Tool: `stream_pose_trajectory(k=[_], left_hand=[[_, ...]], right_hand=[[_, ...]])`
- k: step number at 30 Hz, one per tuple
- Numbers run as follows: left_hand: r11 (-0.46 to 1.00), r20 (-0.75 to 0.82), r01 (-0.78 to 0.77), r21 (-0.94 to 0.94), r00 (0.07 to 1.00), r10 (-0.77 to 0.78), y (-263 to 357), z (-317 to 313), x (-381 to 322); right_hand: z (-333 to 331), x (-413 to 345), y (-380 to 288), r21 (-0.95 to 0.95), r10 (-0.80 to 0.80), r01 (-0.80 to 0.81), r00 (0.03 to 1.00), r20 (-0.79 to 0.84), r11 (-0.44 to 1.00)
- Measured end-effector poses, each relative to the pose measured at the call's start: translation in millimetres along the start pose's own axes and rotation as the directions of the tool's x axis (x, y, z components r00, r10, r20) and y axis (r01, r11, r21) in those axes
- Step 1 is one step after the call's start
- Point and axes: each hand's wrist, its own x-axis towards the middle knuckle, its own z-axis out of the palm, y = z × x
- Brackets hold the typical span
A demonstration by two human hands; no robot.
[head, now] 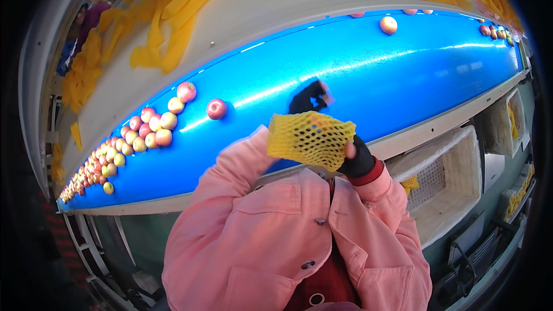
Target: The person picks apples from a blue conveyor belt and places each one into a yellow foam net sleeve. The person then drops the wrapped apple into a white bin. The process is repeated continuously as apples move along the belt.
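My right hand [359, 159], in a black fingerless glove, grips the right end of a yellow foam fruit net [309, 138]. The net is stretched wide before my chest, and skin-coloured patches show through its mesh. Beyond the net, over the blue conveyor belt [371, 77], is my left hand [310, 96], also gloved. Its fingers are bent and blurred, with blue belt visible between them and no object in them. The net covers my left wrist. A single red apple [216, 109] lies on the belt to the left of my hands.
Many apples [139, 144] crowd the belt's left end; another apple [388, 25] lies near the far edge. Yellow foam nets [173, 21] cover parts of the pale shelf [268, 4]. A lined crate [453, 185] stands at right below the belt's rail [414, 138]. A person [90, 21] is at upper left.
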Motion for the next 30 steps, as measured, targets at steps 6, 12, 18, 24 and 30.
stream_pose_trajectory(k=[6,12,18,24,30], left_hand=[[0.55,-0.342,0.397,0.735,0.917,-0.204,-49,-161,136],[0.683,-0.034,0.214,0.699,0.963,-0.268,-69,-68,209],[0.79,0.012,0.258,0.556,0.948,-0.318,-84,29,290],[0.87,-0.077,0.158,0.467,0.987,-0.138,-64,41,257],[0.785,0.281,-0.569,0.247,0.817,0.504,36,66,41]], right_hand=[[-31,-8,-8,-0.233,-0.105,0.026,0.937,-0.333,0.972],[-41,-14,-6,-0.161,-0.176,0.103,0.817,-0.549,0.982],[-35,-52,8,-0.07,-0.194,0.182,0.876,-0.441,0.981],[-35,-45,-7,-0.179,-0.432,0.397,0.76,-0.485,0.9],[-44,-21,-42,-0.337,-0.597,0.493,0.673,-0.437,0.802]])
